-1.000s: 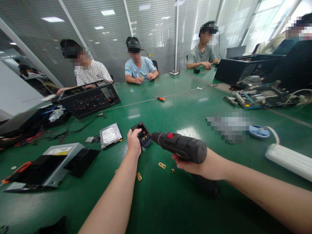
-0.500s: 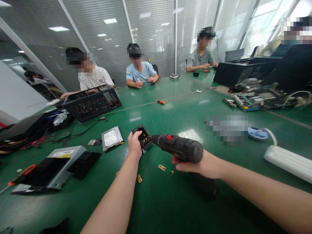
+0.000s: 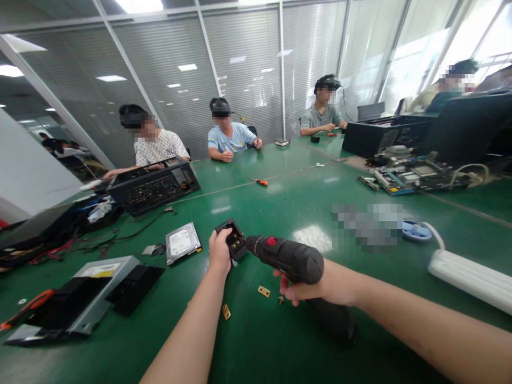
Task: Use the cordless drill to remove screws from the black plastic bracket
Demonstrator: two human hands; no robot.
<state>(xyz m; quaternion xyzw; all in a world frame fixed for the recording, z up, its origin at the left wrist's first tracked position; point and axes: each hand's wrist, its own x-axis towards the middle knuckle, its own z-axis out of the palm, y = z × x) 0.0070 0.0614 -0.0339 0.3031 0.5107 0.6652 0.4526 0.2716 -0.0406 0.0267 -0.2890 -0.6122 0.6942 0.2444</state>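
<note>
Left grip (image 3: 220,253) holds a black plastic box (image 3: 234,233), golden metal pieces (image 3: 236,243) still inside. Right grip (image 3: 306,290) clasps a black-and-red drill (image 3: 286,258), loose oblong gold plate (image 3: 263,292) alongside.

Mid-frame, the left hand (image 3: 220,249) grips a small black box (image 3: 237,244); just right, the right hand (image 3: 306,289) holds a drill (image 3: 288,258) aimed at it. Brass plates (image 3: 263,291) lie lower centre.

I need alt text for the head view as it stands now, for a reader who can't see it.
A person's right hand holds a dark power drill, its tip close to a small open black housing held in the left hand. Brass-coloured plates and a hard drive lie nearby on a green table.
</note>
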